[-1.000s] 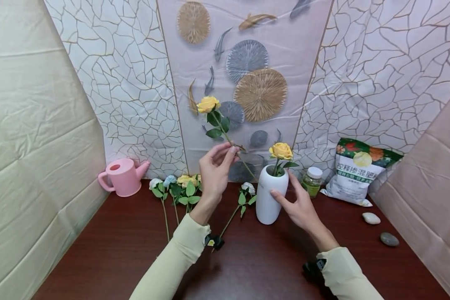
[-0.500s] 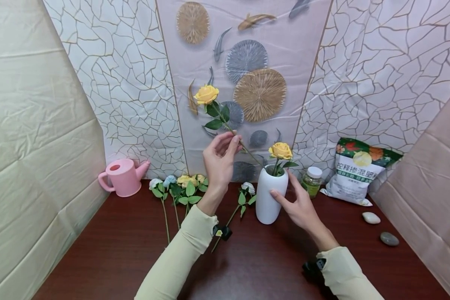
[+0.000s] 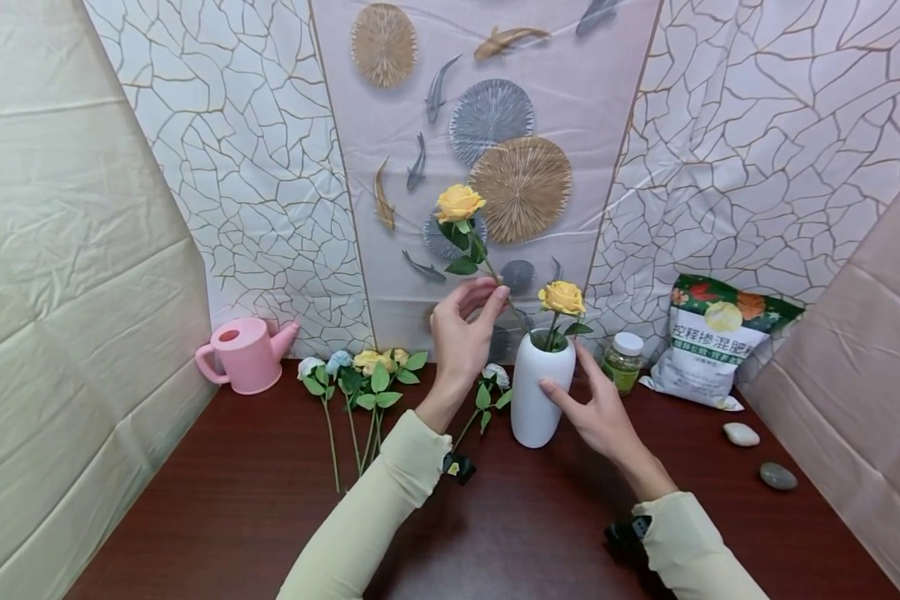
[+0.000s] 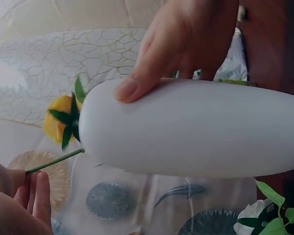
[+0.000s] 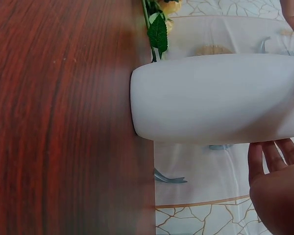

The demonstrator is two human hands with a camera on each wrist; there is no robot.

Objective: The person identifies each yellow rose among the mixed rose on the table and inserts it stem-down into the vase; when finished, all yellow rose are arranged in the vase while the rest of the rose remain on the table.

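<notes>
Between thumb and fingertips, my left hand (image 3: 461, 337) pinches the stem of a yellow rose (image 3: 460, 202). The bloom leans up and left. Its stem (image 4: 56, 160) slants down, with the lower end at the rim of a white vase (image 3: 538, 392); whether it has passed inside I cannot tell. My right hand (image 3: 603, 412) grips the vase on its right side, thumb (image 4: 130, 88) across the front and fingers behind. The vase stands upright on the table. Another yellow rose (image 3: 562, 297) stands in it, with the lower stem hidden inside.
A white rose (image 3: 497, 377) lies left of the vase. Farther left lie several flowers, including a blue one (image 3: 338, 361), beside a pink watering can (image 3: 249, 354). To the right are a lidded jar (image 3: 623, 364), a fertilizer bag (image 3: 712, 346) and two stones (image 3: 778, 476).
My left hand has moved right, carrying the rose closer to the vase, and its stem end has come to the vase's mouth. The right hand and vase have stayed put.
</notes>
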